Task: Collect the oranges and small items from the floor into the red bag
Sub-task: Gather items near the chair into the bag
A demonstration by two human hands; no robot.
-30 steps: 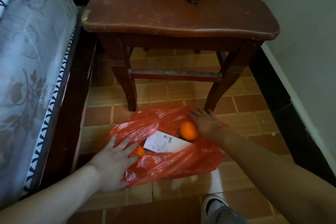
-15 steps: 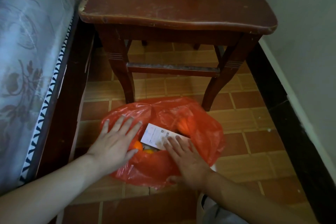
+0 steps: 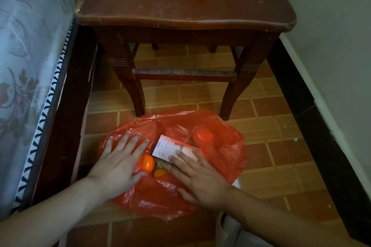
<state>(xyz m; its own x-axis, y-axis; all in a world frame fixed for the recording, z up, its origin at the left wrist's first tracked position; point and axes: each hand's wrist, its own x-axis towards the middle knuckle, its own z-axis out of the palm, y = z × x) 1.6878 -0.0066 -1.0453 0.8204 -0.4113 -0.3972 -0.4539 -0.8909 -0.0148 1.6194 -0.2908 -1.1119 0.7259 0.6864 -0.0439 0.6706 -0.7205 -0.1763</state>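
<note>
Inspecting the floor, we find the red bag (image 3: 226, 146) near the wooden table (image 3: 180, 14). The left hand (image 3: 118, 162) lies flat, fingers spread, on the bag's left side; the right hand (image 3: 200, 178) presses straight fingers on a paper slip (image 3: 166, 146). Two oranges (image 3: 147, 163) show between them; a third seems wrapped inside, far right.

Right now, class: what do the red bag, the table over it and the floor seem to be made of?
Red bag: thin plastic film, probably; crinkled, glossy, an orange glows through it.
Table: dark varnished wood; chipped edges show paler material.
Floor: seemingly glazed ceramic tile; brownish-orange rectangles with pale joints.
</note>
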